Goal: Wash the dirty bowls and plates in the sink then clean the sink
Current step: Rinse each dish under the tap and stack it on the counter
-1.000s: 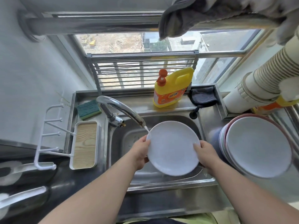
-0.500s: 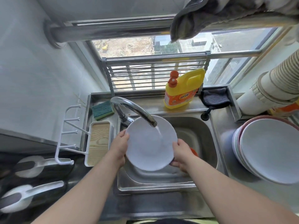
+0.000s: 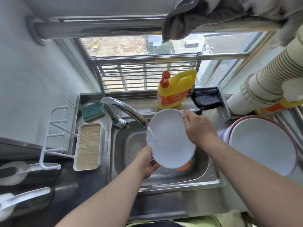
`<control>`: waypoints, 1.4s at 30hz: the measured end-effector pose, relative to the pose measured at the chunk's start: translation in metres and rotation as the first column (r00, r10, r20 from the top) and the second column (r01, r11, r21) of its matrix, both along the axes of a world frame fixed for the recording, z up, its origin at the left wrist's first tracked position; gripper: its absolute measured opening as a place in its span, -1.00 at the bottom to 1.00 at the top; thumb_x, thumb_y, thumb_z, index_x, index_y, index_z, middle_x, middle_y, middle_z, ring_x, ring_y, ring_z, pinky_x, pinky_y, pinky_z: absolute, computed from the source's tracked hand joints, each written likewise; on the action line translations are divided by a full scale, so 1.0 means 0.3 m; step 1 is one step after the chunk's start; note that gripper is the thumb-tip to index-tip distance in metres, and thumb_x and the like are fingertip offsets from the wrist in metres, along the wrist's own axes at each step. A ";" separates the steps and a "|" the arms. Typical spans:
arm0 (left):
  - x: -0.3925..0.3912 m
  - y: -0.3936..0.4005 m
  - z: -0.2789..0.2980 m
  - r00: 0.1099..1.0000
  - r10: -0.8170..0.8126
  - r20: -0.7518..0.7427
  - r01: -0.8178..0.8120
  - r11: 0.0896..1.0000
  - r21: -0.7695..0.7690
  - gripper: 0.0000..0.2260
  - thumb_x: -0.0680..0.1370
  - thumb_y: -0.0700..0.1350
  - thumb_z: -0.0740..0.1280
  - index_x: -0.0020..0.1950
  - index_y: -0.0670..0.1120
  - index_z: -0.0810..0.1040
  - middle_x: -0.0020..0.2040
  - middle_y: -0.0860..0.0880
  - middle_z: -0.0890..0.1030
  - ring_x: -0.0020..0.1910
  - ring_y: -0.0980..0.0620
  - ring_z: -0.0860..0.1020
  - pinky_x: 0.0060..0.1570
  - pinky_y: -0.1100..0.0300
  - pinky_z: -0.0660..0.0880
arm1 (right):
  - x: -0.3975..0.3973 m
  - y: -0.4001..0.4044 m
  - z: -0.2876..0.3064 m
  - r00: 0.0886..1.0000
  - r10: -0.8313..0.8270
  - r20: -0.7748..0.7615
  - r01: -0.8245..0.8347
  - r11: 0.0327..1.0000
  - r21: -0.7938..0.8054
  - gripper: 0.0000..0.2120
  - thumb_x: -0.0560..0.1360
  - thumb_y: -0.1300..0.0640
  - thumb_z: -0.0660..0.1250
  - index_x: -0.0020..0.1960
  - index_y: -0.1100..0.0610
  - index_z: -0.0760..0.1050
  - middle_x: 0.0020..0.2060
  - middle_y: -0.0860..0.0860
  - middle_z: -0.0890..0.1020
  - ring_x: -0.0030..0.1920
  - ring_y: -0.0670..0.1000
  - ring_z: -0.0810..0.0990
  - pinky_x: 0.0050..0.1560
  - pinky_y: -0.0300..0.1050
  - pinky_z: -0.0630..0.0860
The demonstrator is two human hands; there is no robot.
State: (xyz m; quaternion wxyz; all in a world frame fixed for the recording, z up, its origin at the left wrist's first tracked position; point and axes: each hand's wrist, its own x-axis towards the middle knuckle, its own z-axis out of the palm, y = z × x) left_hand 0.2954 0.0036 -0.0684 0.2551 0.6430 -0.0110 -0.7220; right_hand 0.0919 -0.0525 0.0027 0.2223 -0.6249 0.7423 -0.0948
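I hold a white plate (image 3: 170, 138) tilted over the steel sink (image 3: 164, 182). My left hand (image 3: 146, 163) grips its lower left rim. My right hand (image 3: 198, 128) grips the upper right rim. Water runs from the chrome faucet (image 3: 124, 110) onto the plate's left edge. An orange item (image 3: 184, 166) shows in the sink below the plate, mostly hidden. A stack of white plates and bowls (image 3: 260, 145) sits on the counter to the right of the sink.
A yellow detergent bottle (image 3: 176, 89) and a dark cloth (image 3: 206, 98) stand on the ledge behind the sink. A green sponge (image 3: 92, 111) and a white wood-grain tray (image 3: 87, 146) lie to the left. A stack of paper cups (image 3: 270, 84) leans at right.
The plate has turned: my right hand moved from its lower right rim up to the top right, my left hand dropped to the lower left. The water now hits the plate's left edge.
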 end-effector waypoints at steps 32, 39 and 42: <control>0.186 0.041 -0.045 0.894 0.081 -0.441 0.023 0.974 0.226 -0.77 0.63 -0.24 0.24 0.12 -0.31 0.66 -0.18 -0.24 0.64 -0.34 -0.16 0.67 -0.33 0.04 0.68 | -0.015 0.057 -0.010 0.787 -0.136 0.601 -0.013 0.972 0.237 -0.77 0.69 0.07 0.30 -0.09 0.07 0.64 -0.39 0.00 0.62 -0.35 -0.05 0.56 -0.28 -0.16 0.46; 0.098 0.057 -0.033 0.928 -0.044 -0.371 0.099 0.987 0.129 -0.19 0.60 0.50 -0.02 0.26 -0.20 0.55 -0.17 -0.17 0.64 -0.25 -0.09 0.62 -0.29 0.14 0.60 | -0.121 0.059 -0.102 0.882 -0.327 0.339 0.289 0.944 0.160 -0.60 0.63 -0.24 0.29 -0.18 0.02 0.62 -0.31 -0.09 0.64 -0.16 0.08 0.58 -0.08 0.04 0.49; 0.085 0.042 -0.010 0.969 -0.136 -0.208 0.152 0.986 0.063 -0.39 0.64 0.45 0.00 0.14 -0.05 0.50 -0.29 -0.06 0.54 -0.35 0.02 0.46 -0.34 0.19 0.44 | -0.126 0.079 -0.147 0.838 -0.440 0.322 0.410 0.898 0.162 -0.54 0.62 -0.27 0.25 -0.09 0.09 0.67 -0.16 0.04 0.71 -0.04 0.17 0.64 0.02 0.09 0.57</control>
